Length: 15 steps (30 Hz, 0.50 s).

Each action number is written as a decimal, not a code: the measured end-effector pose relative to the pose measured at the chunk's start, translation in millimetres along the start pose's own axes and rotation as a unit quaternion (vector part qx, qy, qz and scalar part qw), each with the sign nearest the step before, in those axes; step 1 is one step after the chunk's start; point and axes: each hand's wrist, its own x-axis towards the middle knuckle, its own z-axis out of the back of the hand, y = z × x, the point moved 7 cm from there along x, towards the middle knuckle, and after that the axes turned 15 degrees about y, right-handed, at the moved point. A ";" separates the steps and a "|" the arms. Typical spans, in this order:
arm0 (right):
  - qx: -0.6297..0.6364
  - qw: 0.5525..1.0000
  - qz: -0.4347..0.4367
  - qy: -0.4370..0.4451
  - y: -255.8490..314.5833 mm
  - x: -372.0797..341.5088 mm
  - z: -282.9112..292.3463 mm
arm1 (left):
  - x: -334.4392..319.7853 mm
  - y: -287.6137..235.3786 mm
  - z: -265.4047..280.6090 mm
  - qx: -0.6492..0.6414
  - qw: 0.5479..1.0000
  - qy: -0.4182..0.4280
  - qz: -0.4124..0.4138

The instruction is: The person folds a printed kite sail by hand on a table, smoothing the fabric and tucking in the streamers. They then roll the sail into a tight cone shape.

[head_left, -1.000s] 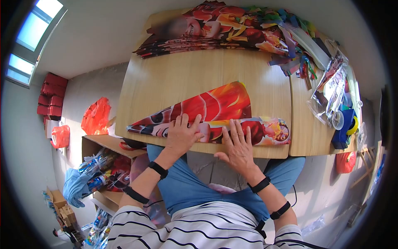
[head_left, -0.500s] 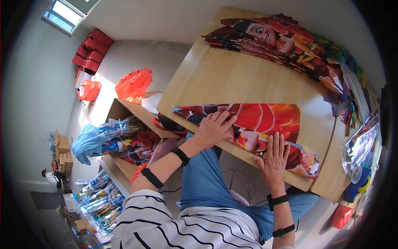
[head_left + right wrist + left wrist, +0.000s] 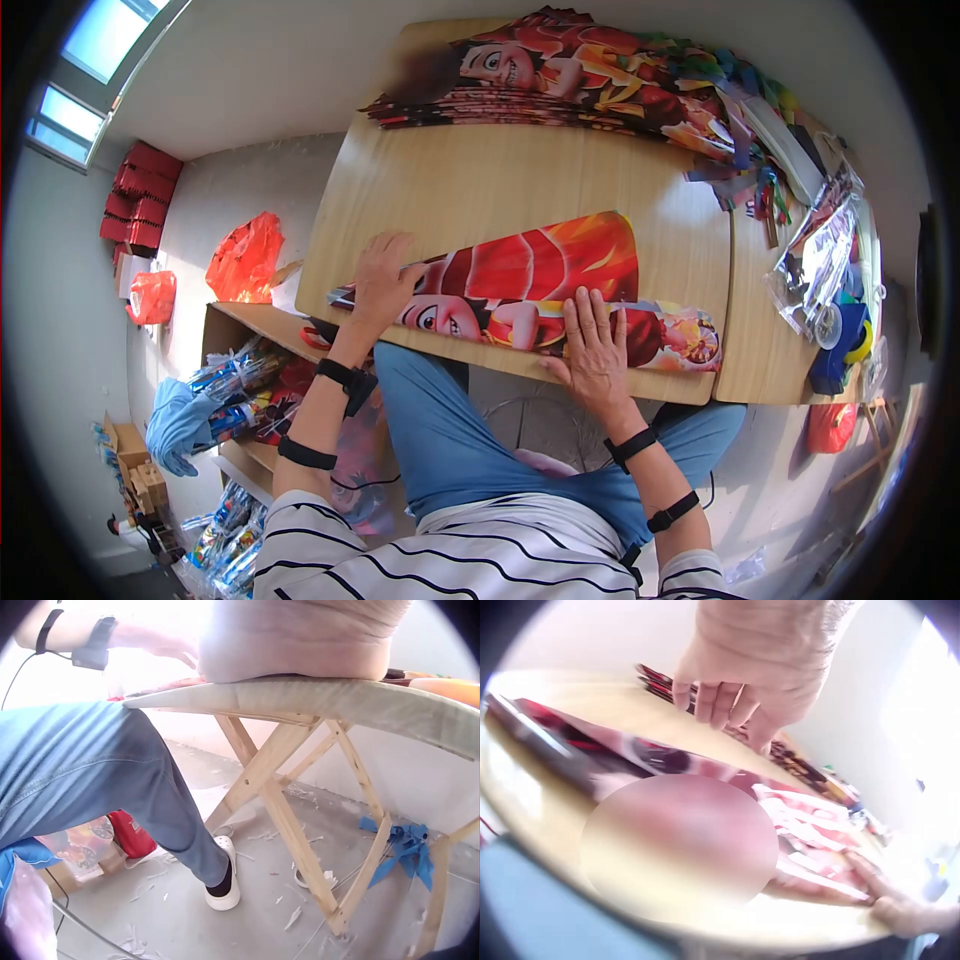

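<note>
A glossy red cartoon-printed sheet, folded along its near side into a long wedge, lies close to the table's front edge. Its narrow end points left. My right hand rests flat over the near folded strip, fingers extended and thumb out to the side. At the narrow end is my left hand, fingers loosely bent. In the left wrist view this left hand hangs above the sheet with nothing in its fingers. The right wrist view shows only the heel of my right hand at the table edge.
A stack of similar printed sheets lies along the back of the wooden table. Ribbons, clear plastic film and a blue tape dispenser sit at the right. A cardboard box with bundled packages stands left of the table.
My left hand has slid left from the sheet's middle to its narrow end and come up. The right hand stays flat on the sheet. The head view swung aside and back.
</note>
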 end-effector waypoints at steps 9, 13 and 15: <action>0.027 1.000 -0.004 -0.012 -2.2 -1.3 -2.9 | 114.3 -74.1 -81.0 -0.156 0.959 0.235 -0.018; 0.031 0.999 -0.005 -0.015 -2.0 -1.7 -0.8 | 116.3 -67.7 -83.4 -0.204 0.945 0.255 0.034; 0.031 0.999 -0.004 -0.017 -2.0 -2.3 0.6 | 110.8 -77.6 -73.7 -0.224 0.942 0.244 0.045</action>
